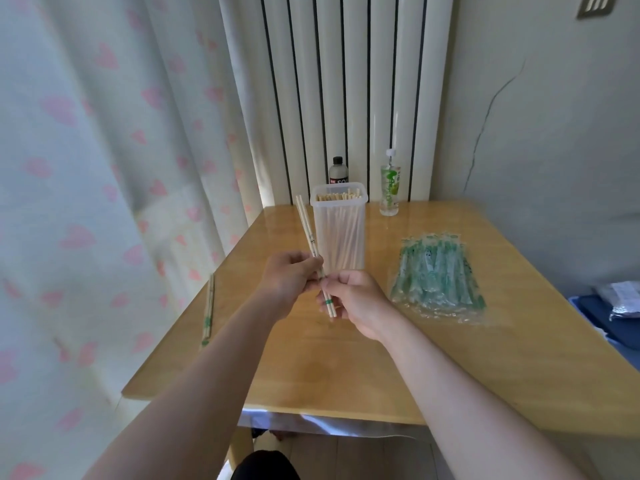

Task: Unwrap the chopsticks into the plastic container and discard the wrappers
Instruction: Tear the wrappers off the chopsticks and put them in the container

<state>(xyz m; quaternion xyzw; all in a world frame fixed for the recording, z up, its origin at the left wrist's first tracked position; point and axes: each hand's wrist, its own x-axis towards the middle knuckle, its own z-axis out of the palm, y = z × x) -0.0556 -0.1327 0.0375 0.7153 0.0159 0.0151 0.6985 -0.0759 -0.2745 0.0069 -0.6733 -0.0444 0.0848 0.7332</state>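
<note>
A pair of wrapped chopsticks [307,226] slants up and to the left above the wooden table [381,358]. My left hand [289,277] pinches it at the middle. My right hand [353,301] grips its lower end, where a green band shows. Just behind the hands stands a tall clear plastic container [339,230] holding several bare chopsticks upright. To the right a pile of green-printed wrapped chopsticks [438,278] lies on a clear plastic bag.
A dark bottle [337,171] and a green drink pouch [390,188] stand at the table's far edge before a white radiator [346,81]. Another wrapped pair [209,310] is seen left of the table against the heart-print curtain [86,202]. Blue items [609,313] sit at right.
</note>
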